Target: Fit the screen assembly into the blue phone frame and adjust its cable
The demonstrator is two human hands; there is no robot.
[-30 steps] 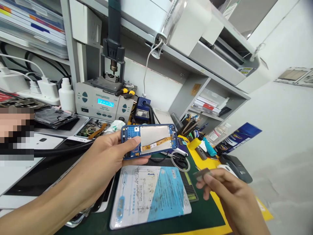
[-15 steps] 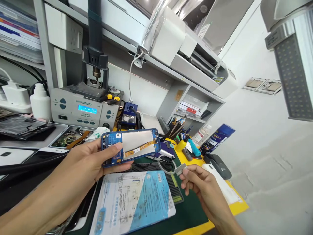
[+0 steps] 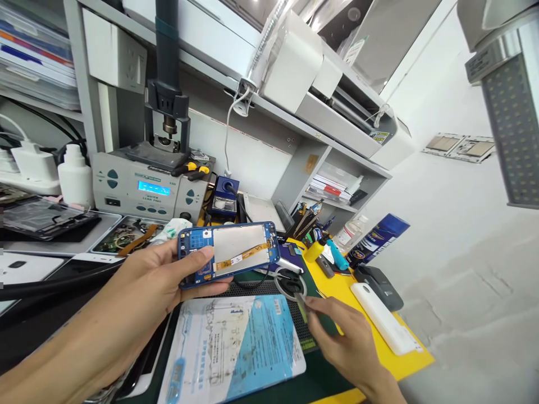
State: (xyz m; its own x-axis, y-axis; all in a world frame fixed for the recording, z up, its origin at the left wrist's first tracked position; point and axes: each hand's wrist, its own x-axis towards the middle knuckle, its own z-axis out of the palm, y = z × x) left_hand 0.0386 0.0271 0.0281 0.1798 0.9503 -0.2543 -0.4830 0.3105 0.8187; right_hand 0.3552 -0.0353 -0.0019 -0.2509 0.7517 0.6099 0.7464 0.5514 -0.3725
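My left hand grips an opened blue phone frame by its left end, above the bench, inner side up with a silver plate and an orange flex cable showing. My right hand is lower and to the right, fingers pinched on a small thin grey blade-like piece. That piece points up-left toward the scissors lying under the phone's right end. A blue and white printed pad lies on the dark green mat beneath both hands.
A rework station with a lit blue display stands behind, with a white bottle, parts trays and phones on the left. A tool holder, yellow bottle, white phone back cover and dark device lie right, near the bench edge.
My right hand has dropped lower and moved slightly left, tilting the small grey piece downward toward the mat. The phone in my left hand has stayed almost still.
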